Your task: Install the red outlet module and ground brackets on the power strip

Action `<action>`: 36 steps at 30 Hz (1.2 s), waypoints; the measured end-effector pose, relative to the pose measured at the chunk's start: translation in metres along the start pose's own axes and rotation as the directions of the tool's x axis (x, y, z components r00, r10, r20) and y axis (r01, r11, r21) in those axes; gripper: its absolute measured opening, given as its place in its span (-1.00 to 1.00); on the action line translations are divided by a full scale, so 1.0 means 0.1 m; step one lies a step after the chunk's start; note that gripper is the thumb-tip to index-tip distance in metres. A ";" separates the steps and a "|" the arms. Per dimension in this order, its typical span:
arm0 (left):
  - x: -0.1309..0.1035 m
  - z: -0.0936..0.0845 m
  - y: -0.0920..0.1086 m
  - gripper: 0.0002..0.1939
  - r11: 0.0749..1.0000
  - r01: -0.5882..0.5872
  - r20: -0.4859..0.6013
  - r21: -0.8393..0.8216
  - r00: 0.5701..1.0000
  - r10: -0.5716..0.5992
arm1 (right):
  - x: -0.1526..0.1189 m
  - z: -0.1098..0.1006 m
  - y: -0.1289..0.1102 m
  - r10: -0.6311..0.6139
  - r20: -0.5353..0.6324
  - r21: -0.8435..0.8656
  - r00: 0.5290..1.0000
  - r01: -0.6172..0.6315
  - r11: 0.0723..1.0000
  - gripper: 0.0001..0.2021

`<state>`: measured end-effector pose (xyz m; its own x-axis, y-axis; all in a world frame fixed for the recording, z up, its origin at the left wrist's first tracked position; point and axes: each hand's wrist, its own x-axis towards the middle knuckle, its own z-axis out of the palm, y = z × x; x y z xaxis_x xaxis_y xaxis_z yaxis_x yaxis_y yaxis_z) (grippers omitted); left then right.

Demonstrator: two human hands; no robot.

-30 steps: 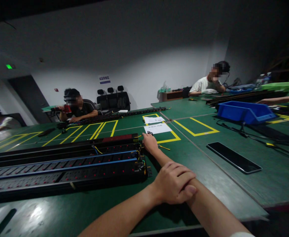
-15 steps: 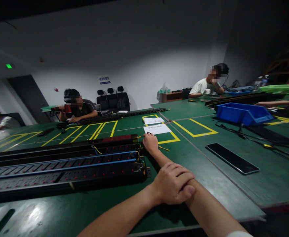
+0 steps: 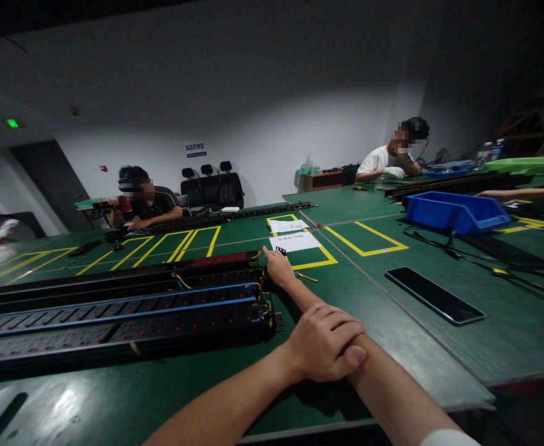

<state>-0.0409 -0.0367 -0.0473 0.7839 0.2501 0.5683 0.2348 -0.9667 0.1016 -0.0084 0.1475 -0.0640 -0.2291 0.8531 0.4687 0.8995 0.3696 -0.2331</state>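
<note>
My left hand (image 3: 328, 341) is closed around my own right forearm, its fingers wrapped over the top. My right hand (image 3: 280, 266) rests at the end of the rear black power strip (image 3: 225, 259), index finger stretched out and its tip close to a short yellow wire there. The other fingers are partly hidden behind the hand; nothing shows in its grip. Several long black power strips (image 3: 174, 331) with red dots and blue edges lie side by side to the left. Just beyond the hand a small black and white piece (image 3: 280, 250) sits by a printed sheet (image 3: 302, 241).
A phone (image 3: 434, 295) lies right of my arms on the green table (image 3: 365, 303). Behind it stand a blue bin (image 3: 455, 214) and black cables (image 3: 458, 251). A loose yellow wire (image 3: 307, 277) is beside my right wrist. Several people work around the table.
My right index finger has stretched out towards the strip's end, and that hand has shifted slightly left. My left hand stays around the forearm. The person at the far right has lowered a gloved hand.
</note>
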 end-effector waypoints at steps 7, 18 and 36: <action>0.00 0.01 -0.01 -0.46 1.000 0.000 -0.003 0.006 1.000 0.000 | 0.01 0.02 -0.01 0.105 0.015 -0.011 0.994 -0.105 0.994 -0.52; 0.00 0.00 0.00 -0.45 1.000 -0.003 -0.024 -0.012 1.000 0.003 | -0.01 -0.01 -0.03 0.225 0.024 -0.002 0.974 -0.225 0.974 -0.60; 0.00 0.00 0.00 -0.43 1.000 -0.005 -0.041 -0.028 0.999 0.004 | -0.02 -0.07 -0.05 0.267 0.025 -0.030 0.963 -0.266 0.963 -0.73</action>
<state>-0.0411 -0.0368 -0.0473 0.7607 0.2442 0.6015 0.2148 -0.9690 0.1217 -0.0102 0.1414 -0.0573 0.0104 0.9297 0.3682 0.9386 0.1179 -0.3243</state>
